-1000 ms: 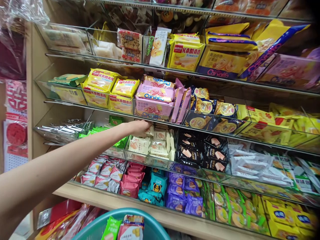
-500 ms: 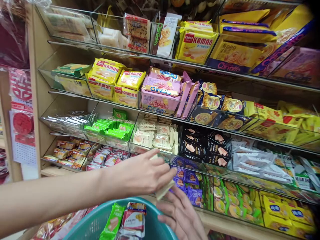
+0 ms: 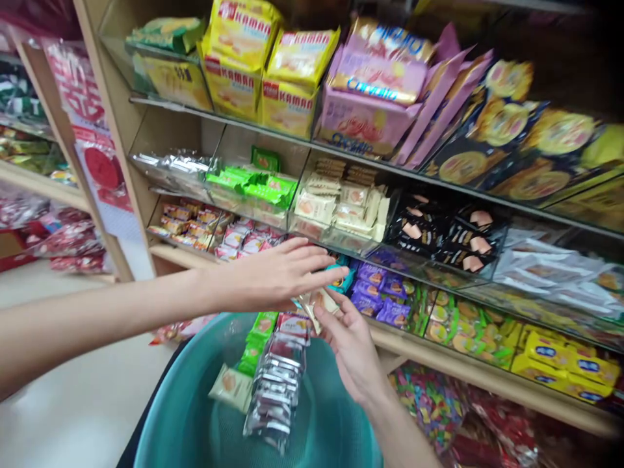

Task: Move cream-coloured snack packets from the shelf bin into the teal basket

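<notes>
Cream-coloured snack packets [image 3: 316, 309] are pinched between the thumb and fingers of my right hand [image 3: 353, 344], above the rim of a teal basket [image 3: 163, 416]; how many is unclear. My left hand [image 3: 275, 273] reaches across from the left just above them, fingers stretched out, palm down. Its thumb side is hidden, and whether it touches the packets cannot be made out. Inside the basket, a row of silver-edged packets [image 3: 275, 396] lies beside green packets [image 3: 253, 344]. A single cream packet [image 3: 230, 388] rests to their left.
Ahead, a tiered shelf has clear bins of cream packets [image 3: 348, 198], black packets [image 3: 446, 234] and purple packets [image 3: 383, 292]. Yellow wafer packs [image 3: 238, 52] sit higher up. A wooden ledge [image 3: 492, 370] runs along the shelf's bottom, with bagged sweets [image 3: 429, 403] below.
The view has tipped downward, showing more of the basket. My left hand has straightened its fingers off the cream packet it gripped; my right hand has closed on cream packets.
</notes>
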